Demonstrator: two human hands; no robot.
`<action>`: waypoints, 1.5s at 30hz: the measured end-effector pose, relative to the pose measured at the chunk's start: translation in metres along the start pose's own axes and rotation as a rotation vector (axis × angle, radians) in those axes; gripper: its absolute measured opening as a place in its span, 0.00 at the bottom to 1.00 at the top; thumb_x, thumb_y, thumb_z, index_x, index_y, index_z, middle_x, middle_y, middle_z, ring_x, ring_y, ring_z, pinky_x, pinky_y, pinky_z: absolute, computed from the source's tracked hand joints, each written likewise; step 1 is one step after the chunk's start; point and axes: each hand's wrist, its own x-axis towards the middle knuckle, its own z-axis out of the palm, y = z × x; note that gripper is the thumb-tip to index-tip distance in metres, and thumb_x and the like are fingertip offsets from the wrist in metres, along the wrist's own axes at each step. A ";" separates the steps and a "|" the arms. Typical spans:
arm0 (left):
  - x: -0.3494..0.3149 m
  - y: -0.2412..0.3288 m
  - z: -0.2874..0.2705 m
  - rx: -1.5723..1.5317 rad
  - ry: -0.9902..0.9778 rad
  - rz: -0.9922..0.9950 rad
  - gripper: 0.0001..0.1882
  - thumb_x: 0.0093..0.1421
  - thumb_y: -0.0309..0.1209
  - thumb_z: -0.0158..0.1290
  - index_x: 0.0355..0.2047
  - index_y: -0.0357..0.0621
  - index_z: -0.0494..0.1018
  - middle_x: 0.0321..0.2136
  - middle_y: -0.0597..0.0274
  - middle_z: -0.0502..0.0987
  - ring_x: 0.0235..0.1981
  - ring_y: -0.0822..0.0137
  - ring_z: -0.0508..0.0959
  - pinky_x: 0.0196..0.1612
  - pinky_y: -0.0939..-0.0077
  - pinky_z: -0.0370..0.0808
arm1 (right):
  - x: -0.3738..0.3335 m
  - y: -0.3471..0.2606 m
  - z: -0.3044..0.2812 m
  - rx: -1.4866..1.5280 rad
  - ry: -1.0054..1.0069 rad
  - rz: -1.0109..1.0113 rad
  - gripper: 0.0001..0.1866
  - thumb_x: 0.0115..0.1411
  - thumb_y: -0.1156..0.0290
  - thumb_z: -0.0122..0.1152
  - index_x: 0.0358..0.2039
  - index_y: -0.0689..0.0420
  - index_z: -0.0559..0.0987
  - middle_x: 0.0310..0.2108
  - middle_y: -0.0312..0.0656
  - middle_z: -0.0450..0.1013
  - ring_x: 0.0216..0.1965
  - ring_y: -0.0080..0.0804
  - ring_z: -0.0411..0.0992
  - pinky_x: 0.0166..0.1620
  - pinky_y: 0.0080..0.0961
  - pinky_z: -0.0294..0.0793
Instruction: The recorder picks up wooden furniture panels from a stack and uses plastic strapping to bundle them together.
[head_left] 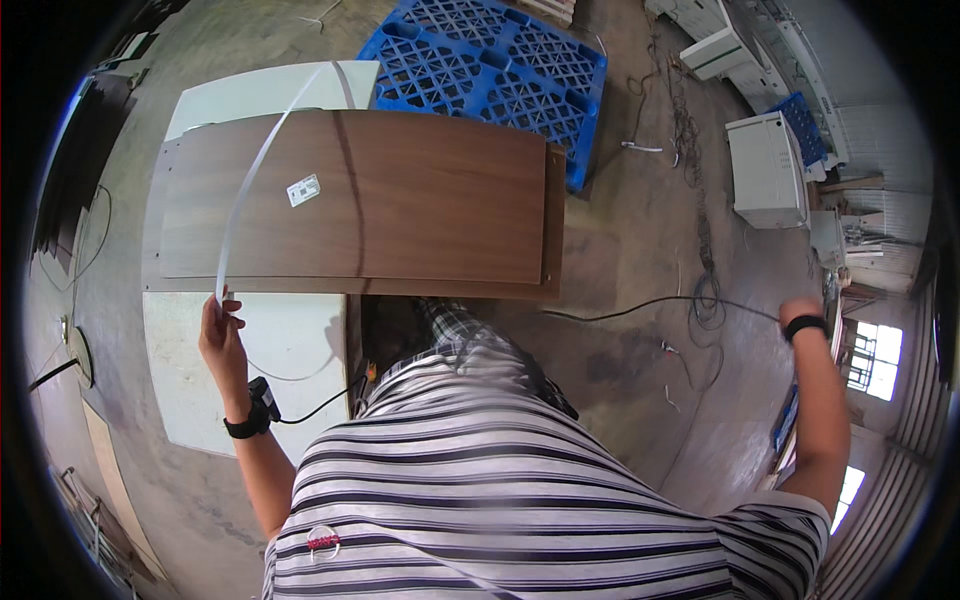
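And here the strap is pinched in the fingers of the left hand, just beyond the near edge of the panels. From that grip it is run up over the brown stack, toward the far edge of the white board. Out wide, the right hand is raised with fingers curled; whether anything is clasped there cannot be told. The cable is lined up with it in view, but contact cannot be confirmed.

The panels are laid across the middle of the white board, and its right edge is well overhung. Trouble could come there: the stack might be tipped or shifted by a hard sideways pull or a lean on that end. The strap could be lost if the pinch were loosened, or snagged on a panel corner.

Past the board's far right corner, the pallet is seen. As for containers, only the cabinet is spotted, off right; its contents are hidden.
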 end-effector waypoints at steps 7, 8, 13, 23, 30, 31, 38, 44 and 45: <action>0.002 0.032 0.001 0.094 0.077 0.039 0.19 0.57 0.13 0.41 0.49 0.35 0.68 0.33 0.61 0.75 0.34 0.75 0.74 0.36 0.83 0.71 | -0.066 0.076 -0.290 0.338 0.556 0.090 0.21 0.38 0.66 0.73 0.34 0.57 0.79 0.41 0.49 0.75 0.44 0.46 0.73 0.45 0.38 0.74; 0.002 0.029 -0.004 0.002 0.083 0.015 0.19 0.57 0.13 0.41 0.49 0.35 0.68 0.33 0.61 0.75 0.35 0.74 0.75 0.36 0.83 0.71 | -0.088 0.084 -0.333 0.401 0.716 0.044 0.19 0.38 0.67 0.73 0.32 0.58 0.77 0.38 0.49 0.75 0.42 0.46 0.73 0.42 0.37 0.74; 0.001 0.053 -0.006 0.021 0.267 0.056 0.19 0.58 0.15 0.41 0.51 0.35 0.68 0.36 0.59 0.76 0.39 0.72 0.75 0.37 0.81 0.72 | -0.157 0.047 -0.506 0.305 1.616 -0.491 0.21 0.53 0.67 0.61 0.47 0.58 0.74 0.44 0.47 0.72 0.46 0.42 0.71 0.49 0.34 0.69; -0.037 0.127 -0.017 0.001 0.550 -0.005 0.17 0.57 0.17 0.45 0.47 0.39 0.72 0.26 0.69 0.72 0.24 0.81 0.66 0.27 0.88 0.63 | -0.193 -0.402 -0.613 0.368 1.849 -1.640 0.14 0.54 0.67 0.55 0.42 0.55 0.73 0.45 0.46 0.69 0.52 0.46 0.64 0.55 0.46 0.61; -0.130 0.129 -0.077 -0.253 1.080 0.006 0.18 0.59 0.23 0.47 0.51 0.36 0.67 0.27 0.70 0.67 0.26 0.79 0.64 0.32 0.87 0.63 | -0.039 -0.442 -0.742 1.179 1.574 -1.374 0.09 0.60 0.71 0.48 0.32 0.61 0.76 0.30 0.49 0.74 0.33 0.46 0.75 0.36 0.37 0.75; -0.133 0.131 -0.076 -0.315 1.092 0.002 0.18 0.59 0.23 0.47 0.51 0.35 0.67 0.27 0.70 0.66 0.27 0.79 0.64 0.33 0.88 0.63 | -0.032 -0.442 -0.753 1.178 1.562 -1.388 0.09 0.60 0.71 0.48 0.32 0.61 0.76 0.30 0.49 0.74 0.33 0.46 0.75 0.36 0.37 0.75; -0.101 0.137 -0.048 -0.350 0.942 -0.083 0.14 0.58 0.24 0.49 0.45 0.34 0.69 0.26 0.69 0.66 0.26 0.78 0.64 0.32 0.87 0.62 | -0.004 -0.514 -0.781 1.262 1.425 -1.830 0.15 0.58 0.70 0.45 0.41 0.61 0.77 0.28 0.51 0.75 0.26 0.38 0.76 0.31 0.31 0.75; -0.079 0.152 -0.023 -0.224 0.885 -0.193 0.10 0.57 0.24 0.51 0.40 0.34 0.71 0.24 0.70 0.66 0.25 0.79 0.63 0.31 0.86 0.59 | -0.018 -0.587 -0.781 1.335 1.327 -1.654 0.13 0.58 0.65 0.51 0.30 0.62 0.80 0.23 0.53 0.73 0.30 0.46 0.73 0.36 0.36 0.71; -0.078 0.154 -0.019 -0.186 0.918 -0.200 0.10 0.57 0.25 0.51 0.40 0.34 0.72 0.23 0.71 0.66 0.25 0.79 0.62 0.30 0.87 0.57 | -0.028 -0.593 -0.777 1.324 1.242 -1.661 0.12 0.57 0.65 0.54 0.29 0.61 0.80 0.23 0.54 0.73 0.31 0.48 0.73 0.37 0.37 0.71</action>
